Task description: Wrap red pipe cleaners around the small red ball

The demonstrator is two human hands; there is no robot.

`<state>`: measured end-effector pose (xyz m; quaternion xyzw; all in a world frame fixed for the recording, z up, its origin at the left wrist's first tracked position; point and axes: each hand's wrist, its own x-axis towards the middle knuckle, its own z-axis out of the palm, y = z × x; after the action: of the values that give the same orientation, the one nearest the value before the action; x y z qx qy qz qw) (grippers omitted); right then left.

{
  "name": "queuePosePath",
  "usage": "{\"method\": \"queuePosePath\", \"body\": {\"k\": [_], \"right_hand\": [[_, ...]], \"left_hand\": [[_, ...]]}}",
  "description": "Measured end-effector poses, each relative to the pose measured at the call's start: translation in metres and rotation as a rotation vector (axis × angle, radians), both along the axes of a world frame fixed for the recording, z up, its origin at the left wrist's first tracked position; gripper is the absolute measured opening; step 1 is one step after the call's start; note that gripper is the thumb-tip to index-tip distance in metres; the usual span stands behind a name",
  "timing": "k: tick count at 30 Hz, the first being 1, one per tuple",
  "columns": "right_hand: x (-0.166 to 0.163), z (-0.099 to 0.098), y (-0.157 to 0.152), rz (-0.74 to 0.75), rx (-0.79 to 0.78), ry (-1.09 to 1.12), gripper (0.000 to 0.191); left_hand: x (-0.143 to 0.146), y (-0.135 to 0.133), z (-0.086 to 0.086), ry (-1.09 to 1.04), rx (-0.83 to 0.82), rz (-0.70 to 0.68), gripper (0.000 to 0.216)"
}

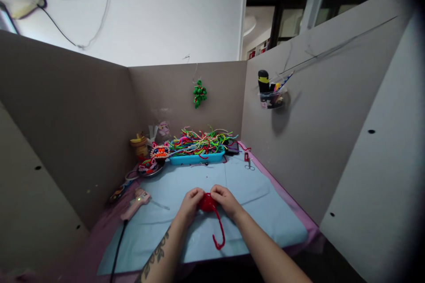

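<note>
A red pipe-cleaner piece [208, 204], coiled into a rounded shape, is held between my two hands above the blue cloth. My left hand [191, 203] pinches its left side, fingers closed. On the other side my right hand [226, 200] grips the upper right edge with thumb and fingers together. From the piece a loose red tail hangs toward me and curls into a hook at its end. The fingertips hide part of the coiled shape.
A blue tray [197, 158] heaped with colourful pipe cleaners stands at the back. Scissors [249, 166] lie to its right. A pink glue gun [137, 203] with a black cord rests at left, near a bowl [151, 170] of finished pieces. Grey partitions [186, 93] enclose the table.
</note>
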<state>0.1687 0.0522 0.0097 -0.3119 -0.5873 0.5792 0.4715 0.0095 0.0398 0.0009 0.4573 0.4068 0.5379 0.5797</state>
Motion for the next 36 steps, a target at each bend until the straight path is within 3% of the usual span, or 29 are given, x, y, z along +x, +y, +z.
{"method": "queuePosePath", "body": {"k": [8,12,19,23,26,33,36], "right_hand": [[-0.007,-0.004,0.004,0.002,0.066,-0.145,0.036],[-0.011,-0.009,0.004,-0.035,0.04,-0.16,0.027],[-0.013,-0.012,0.006,-0.095,0.021,-0.035,0.025],[-0.022,-0.01,0.015,-0.244,-0.081,0.361,0.032],[-0.03,-0.008,0.016,-0.266,-0.173,0.536,0.037],[-0.036,-0.015,0.004,-0.056,-0.223,0.416,0.032],[-0.032,-0.017,0.004,-0.082,-0.156,0.33,0.024]], "left_hand": [[0.001,-0.002,0.005,0.227,0.091,0.104,0.029],[0.001,-0.004,0.006,0.311,0.125,0.124,0.018],[-0.003,-0.002,0.004,0.254,0.138,0.112,0.018],[-0.004,-0.003,0.004,-0.05,0.087,0.105,0.057],[-0.002,-0.004,0.002,-0.081,0.129,0.018,0.082],[0.001,-0.002,-0.004,0.03,0.244,0.044,0.099],[-0.003,-0.001,-0.009,0.143,0.278,0.069,0.096]]}}
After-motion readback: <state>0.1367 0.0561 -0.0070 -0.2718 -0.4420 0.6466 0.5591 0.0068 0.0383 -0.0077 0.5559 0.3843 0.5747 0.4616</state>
